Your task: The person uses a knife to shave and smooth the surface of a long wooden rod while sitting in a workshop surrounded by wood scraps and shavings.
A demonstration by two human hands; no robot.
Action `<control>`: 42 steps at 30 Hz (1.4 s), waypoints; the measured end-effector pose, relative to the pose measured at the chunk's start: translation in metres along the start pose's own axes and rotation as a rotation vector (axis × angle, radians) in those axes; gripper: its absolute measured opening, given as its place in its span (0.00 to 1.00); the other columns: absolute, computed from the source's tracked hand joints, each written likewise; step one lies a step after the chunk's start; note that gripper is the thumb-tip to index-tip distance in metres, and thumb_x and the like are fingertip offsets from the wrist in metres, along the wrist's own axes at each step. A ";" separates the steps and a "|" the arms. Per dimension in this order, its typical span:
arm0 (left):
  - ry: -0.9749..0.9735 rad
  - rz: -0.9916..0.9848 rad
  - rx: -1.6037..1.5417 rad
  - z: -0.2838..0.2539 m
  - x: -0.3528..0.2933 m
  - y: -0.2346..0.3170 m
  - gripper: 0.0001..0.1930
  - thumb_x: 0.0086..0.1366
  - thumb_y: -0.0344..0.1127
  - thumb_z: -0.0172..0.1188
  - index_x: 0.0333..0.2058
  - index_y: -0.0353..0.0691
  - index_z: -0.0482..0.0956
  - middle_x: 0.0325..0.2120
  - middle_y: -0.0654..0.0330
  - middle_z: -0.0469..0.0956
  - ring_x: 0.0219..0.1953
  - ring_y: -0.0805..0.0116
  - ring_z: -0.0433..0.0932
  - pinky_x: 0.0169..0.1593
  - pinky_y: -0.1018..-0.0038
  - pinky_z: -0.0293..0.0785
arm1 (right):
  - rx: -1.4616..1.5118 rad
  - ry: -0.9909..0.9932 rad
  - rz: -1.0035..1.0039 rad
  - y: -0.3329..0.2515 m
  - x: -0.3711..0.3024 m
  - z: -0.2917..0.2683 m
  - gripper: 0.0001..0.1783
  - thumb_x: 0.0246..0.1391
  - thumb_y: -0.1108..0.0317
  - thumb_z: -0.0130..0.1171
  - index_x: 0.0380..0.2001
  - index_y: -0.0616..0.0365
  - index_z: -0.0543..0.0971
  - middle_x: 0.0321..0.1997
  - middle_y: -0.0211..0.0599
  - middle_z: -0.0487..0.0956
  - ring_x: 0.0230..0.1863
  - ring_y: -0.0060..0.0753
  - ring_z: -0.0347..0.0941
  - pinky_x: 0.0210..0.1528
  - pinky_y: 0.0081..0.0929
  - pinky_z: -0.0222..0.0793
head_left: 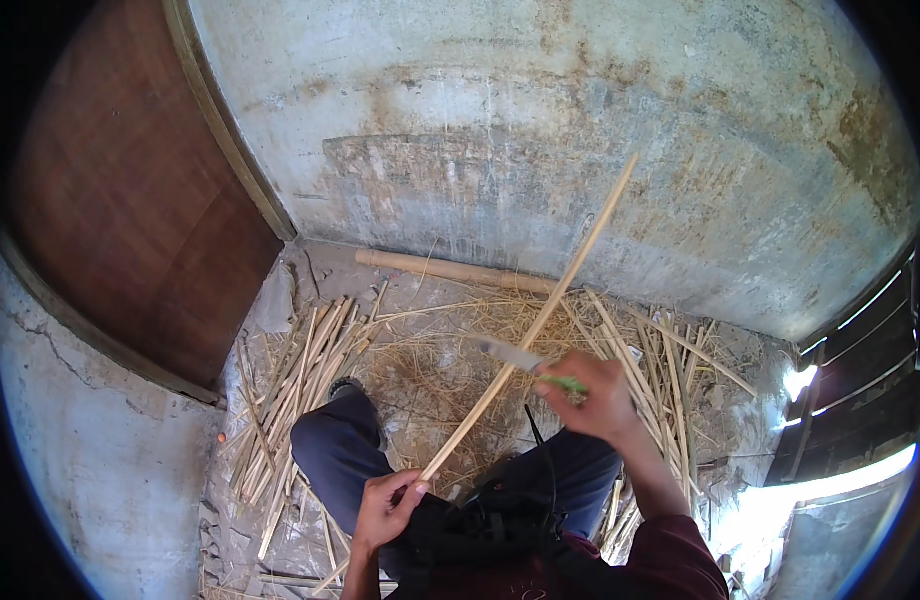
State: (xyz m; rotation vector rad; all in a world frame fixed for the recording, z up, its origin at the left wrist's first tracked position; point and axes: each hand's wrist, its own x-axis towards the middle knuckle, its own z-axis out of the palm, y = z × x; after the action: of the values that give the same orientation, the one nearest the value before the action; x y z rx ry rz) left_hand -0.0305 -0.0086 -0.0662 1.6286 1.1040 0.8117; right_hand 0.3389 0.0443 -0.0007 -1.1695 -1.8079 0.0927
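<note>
A long pale strip, which looks like split bamboo [590,247], slants up and away to the right across my lap. Its near end is pinched in my left hand [388,507], close to my left thigh. My right hand [592,395] is closed round the green handle of a knife [512,354]. The knife's blade points left and lies across the middle of the strip; whether it touches the strip or is just over it, I cannot tell.
Piles of split strips lie on the floor to the left [298,400] and right [670,375]. Thin shavings [430,390] litter the floor between my legs. A thick bamboo pole [450,268] rests along the stained wall [540,130]. At the left stands a brown door [130,200].
</note>
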 end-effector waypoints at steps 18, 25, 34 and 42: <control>0.071 0.033 -0.022 0.042 0.040 0.050 0.12 0.83 0.32 0.55 0.50 0.33 0.87 0.19 0.64 0.72 0.22 0.78 0.70 0.28 0.74 0.69 | 0.147 -0.170 -0.018 -0.064 -0.034 0.054 0.07 0.60 0.67 0.77 0.38 0.54 0.87 0.30 0.32 0.85 0.21 0.36 0.81 0.20 0.32 0.71; 0.101 -0.002 -0.002 0.044 0.037 0.060 0.12 0.81 0.31 0.58 0.53 0.33 0.88 0.19 0.63 0.75 0.21 0.78 0.71 0.28 0.74 0.70 | 0.134 -0.039 0.064 -0.049 -0.020 0.039 0.07 0.60 0.67 0.76 0.36 0.53 0.86 0.29 0.33 0.84 0.23 0.37 0.82 0.22 0.34 0.73; 0.127 0.073 0.026 0.041 0.029 0.047 0.12 0.80 0.30 0.61 0.53 0.34 0.89 0.21 0.61 0.78 0.21 0.78 0.72 0.27 0.75 0.69 | 0.126 0.030 0.109 -0.029 -0.012 0.029 0.07 0.58 0.73 0.77 0.36 0.59 0.85 0.32 0.39 0.88 0.29 0.38 0.88 0.27 0.31 0.77; 0.128 0.045 0.075 0.044 0.034 0.056 0.12 0.77 0.29 0.63 0.54 0.34 0.89 0.25 0.57 0.82 0.22 0.78 0.71 0.27 0.75 0.69 | 0.113 -0.099 0.044 -0.047 -0.023 0.035 0.07 0.61 0.67 0.76 0.36 0.54 0.86 0.29 0.31 0.84 0.20 0.36 0.80 0.20 0.35 0.69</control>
State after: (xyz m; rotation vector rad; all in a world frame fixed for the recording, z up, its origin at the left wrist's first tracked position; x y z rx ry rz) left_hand 0.0368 0.0009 -0.0264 1.6877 1.2033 0.9240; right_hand 0.2835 0.0156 -0.0114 -1.1421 -1.8388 0.2792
